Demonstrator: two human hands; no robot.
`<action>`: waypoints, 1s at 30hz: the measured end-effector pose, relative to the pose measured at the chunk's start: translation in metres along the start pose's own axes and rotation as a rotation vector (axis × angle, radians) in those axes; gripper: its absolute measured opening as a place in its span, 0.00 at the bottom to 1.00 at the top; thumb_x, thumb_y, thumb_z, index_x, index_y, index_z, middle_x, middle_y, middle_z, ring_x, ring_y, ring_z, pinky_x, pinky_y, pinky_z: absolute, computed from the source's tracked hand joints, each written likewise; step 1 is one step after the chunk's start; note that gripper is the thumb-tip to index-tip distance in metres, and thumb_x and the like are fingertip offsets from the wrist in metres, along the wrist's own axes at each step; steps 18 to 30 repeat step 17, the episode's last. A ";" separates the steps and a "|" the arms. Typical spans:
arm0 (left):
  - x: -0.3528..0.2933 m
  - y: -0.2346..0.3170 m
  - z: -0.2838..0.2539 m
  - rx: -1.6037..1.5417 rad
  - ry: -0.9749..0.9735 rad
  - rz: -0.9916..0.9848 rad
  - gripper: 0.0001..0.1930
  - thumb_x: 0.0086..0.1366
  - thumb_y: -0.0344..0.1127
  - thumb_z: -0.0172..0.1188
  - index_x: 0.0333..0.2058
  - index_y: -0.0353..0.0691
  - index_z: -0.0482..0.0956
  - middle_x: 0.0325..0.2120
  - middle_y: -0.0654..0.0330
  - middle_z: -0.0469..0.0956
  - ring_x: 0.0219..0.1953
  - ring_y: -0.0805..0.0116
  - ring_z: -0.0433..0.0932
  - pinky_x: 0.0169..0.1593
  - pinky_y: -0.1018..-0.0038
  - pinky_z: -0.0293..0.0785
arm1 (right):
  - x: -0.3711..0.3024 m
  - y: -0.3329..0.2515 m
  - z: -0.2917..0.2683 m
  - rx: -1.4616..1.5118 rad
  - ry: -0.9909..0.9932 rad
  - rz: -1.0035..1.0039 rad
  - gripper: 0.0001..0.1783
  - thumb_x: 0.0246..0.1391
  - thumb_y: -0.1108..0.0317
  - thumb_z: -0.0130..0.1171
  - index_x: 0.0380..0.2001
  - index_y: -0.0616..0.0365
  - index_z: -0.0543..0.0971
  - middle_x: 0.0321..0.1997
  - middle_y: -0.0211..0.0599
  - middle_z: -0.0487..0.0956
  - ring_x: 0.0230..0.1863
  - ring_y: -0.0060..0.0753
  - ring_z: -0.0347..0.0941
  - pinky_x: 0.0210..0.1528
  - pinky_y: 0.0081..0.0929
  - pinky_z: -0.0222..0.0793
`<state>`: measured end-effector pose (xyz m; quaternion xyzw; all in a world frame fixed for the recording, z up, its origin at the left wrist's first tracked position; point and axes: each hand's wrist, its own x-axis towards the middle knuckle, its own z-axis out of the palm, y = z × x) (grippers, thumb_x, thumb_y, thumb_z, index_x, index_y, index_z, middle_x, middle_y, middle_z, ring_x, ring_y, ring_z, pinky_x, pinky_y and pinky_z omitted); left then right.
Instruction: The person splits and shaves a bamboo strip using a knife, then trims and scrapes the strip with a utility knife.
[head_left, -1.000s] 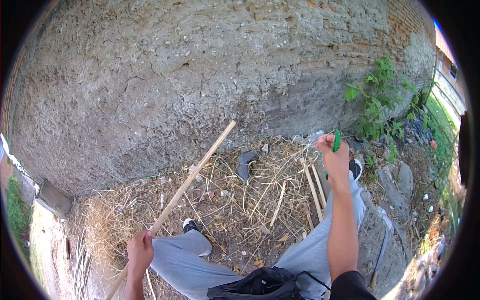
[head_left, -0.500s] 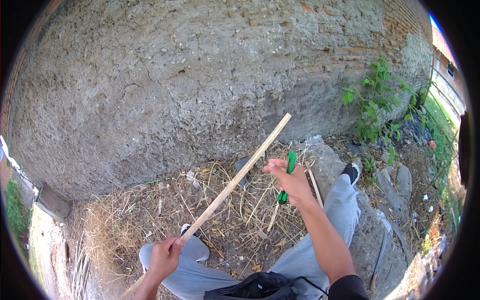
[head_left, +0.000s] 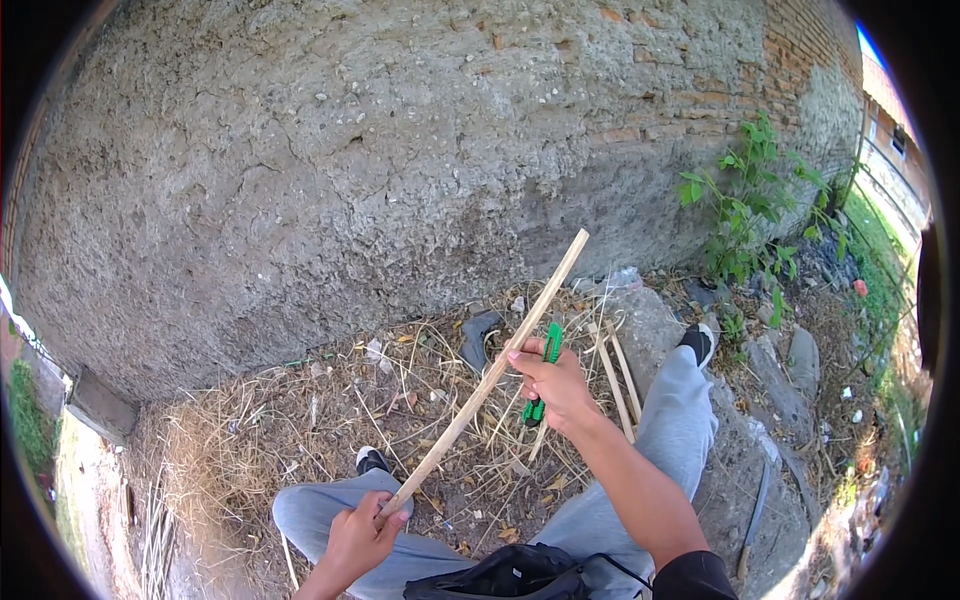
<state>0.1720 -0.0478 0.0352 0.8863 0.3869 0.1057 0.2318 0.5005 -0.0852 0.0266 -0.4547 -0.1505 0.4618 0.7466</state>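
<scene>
A long, pale wooden strip (head_left: 457,420) slants upward from my lap toward the wall. My left hand (head_left: 360,535) is closed round its lower end. My right hand (head_left: 562,388) holds a green utility knife (head_left: 553,342), which stands roughly upright across the palm. The thumb and fingertips of that hand meet the strip a little above its middle. Whether the knife's blade is out, I cannot tell. Beyond the right hand, the strip's far end sticks up freely in front of the wall.
A rough grey wall (head_left: 350,200) rises ahead, with a leafy plant (head_left: 755,205) at its right. Dry shavings (head_left: 215,455) litter the ground between my legs. Loose wooden sticks (head_left: 612,385) lie by my right leg. A long-bladed knife (head_left: 758,510) rests on the stone at right.
My right hand has moved left and down with the utility knife, and its fingers now touch the strip. My left hand has shifted right and down, now at the strip's lower end.
</scene>
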 end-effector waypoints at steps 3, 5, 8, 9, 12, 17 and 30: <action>0.000 -0.005 0.006 0.084 0.037 0.032 0.17 0.60 0.42 0.63 0.41 0.37 0.72 0.21 0.51 0.78 0.21 0.52 0.79 0.24 0.62 0.74 | 0.004 0.003 -0.002 -0.003 0.011 -0.026 0.05 0.54 0.75 0.60 0.35 0.63 0.78 0.18 0.21 0.67 0.15 0.12 0.54 0.16 0.16 0.49; 0.000 -0.007 0.009 0.125 0.072 0.056 0.17 0.60 0.41 0.63 0.42 0.38 0.72 0.22 0.51 0.79 0.20 0.53 0.79 0.24 0.62 0.74 | 0.005 0.004 -0.002 -0.005 0.025 -0.012 0.05 0.54 0.75 0.60 0.35 0.63 0.78 0.18 0.21 0.68 0.15 0.12 0.54 0.16 0.16 0.50; 0.001 -0.004 0.011 0.191 0.165 0.125 0.16 0.56 0.38 0.67 0.40 0.38 0.73 0.23 0.48 0.79 0.21 0.51 0.79 0.25 0.64 0.74 | 0.006 0.004 -0.003 -0.012 0.032 -0.015 0.05 0.53 0.74 0.61 0.34 0.63 0.78 0.20 0.22 0.69 0.15 0.12 0.54 0.16 0.16 0.50; 0.001 -0.004 0.011 0.185 0.176 0.158 0.16 0.56 0.37 0.66 0.39 0.37 0.73 0.23 0.48 0.78 0.21 0.52 0.79 0.25 0.65 0.74 | 0.007 0.004 -0.003 -0.012 0.033 -0.015 0.05 0.53 0.74 0.61 0.34 0.63 0.78 0.20 0.22 0.69 0.15 0.12 0.54 0.16 0.16 0.50; 0.003 0.000 0.008 0.098 0.195 0.188 0.13 0.58 0.35 0.65 0.38 0.36 0.74 0.23 0.50 0.79 0.21 0.55 0.79 0.25 0.67 0.75 | 0.007 0.002 -0.002 -0.015 0.038 -0.016 0.08 0.53 0.71 0.63 0.35 0.64 0.78 0.22 0.24 0.72 0.14 0.12 0.54 0.16 0.16 0.51; 0.005 -0.015 0.004 -0.414 -0.120 -0.127 0.10 0.63 0.34 0.60 0.42 0.38 0.75 0.27 0.57 0.81 0.22 0.64 0.82 0.26 0.70 0.76 | 0.005 -0.003 0.001 -0.127 0.057 -0.084 0.16 0.51 0.67 0.67 0.39 0.66 0.76 0.25 0.30 0.76 0.15 0.13 0.58 0.16 0.17 0.54; 0.005 -0.015 0.004 -0.414 -0.120 -0.127 0.10 0.63 0.34 0.60 0.42 0.38 0.75 0.27 0.57 0.81 0.22 0.64 0.82 0.26 0.70 0.76 | 0.005 -0.003 0.001 -0.127 0.057 -0.084 0.16 0.51 0.67 0.67 0.39 0.66 0.76 0.25 0.30 0.76 0.15 0.13 0.58 0.16 0.17 0.54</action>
